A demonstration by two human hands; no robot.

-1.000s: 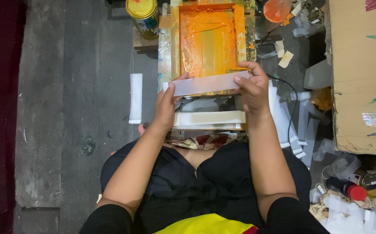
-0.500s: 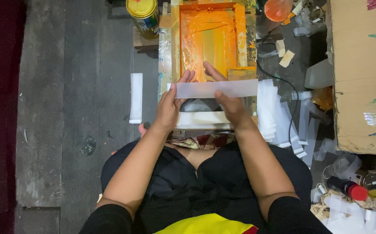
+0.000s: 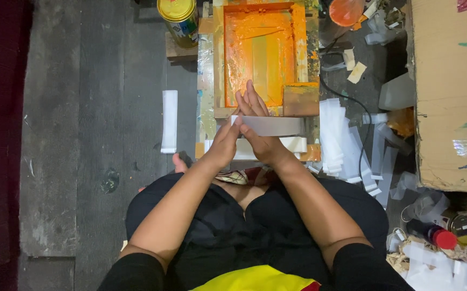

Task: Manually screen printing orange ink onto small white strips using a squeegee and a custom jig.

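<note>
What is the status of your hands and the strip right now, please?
Left hand and right hand both pinching the white strip. Strip held level over the orange-stained screen frame. Nothing between them.

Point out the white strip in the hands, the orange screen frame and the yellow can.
strip (image 3: pixel 276 125), head view, middle of its flat face.
frame (image 3: pixel 299 37), head view, right inner edge.
can (image 3: pixel 177 9), head view, yellow lid.

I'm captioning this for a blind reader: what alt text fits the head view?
Seen from above, a seated person's left hand and right hand hold a pale strip at the near edge of an orange-inked printing frame; more strips lie to the right.
</note>
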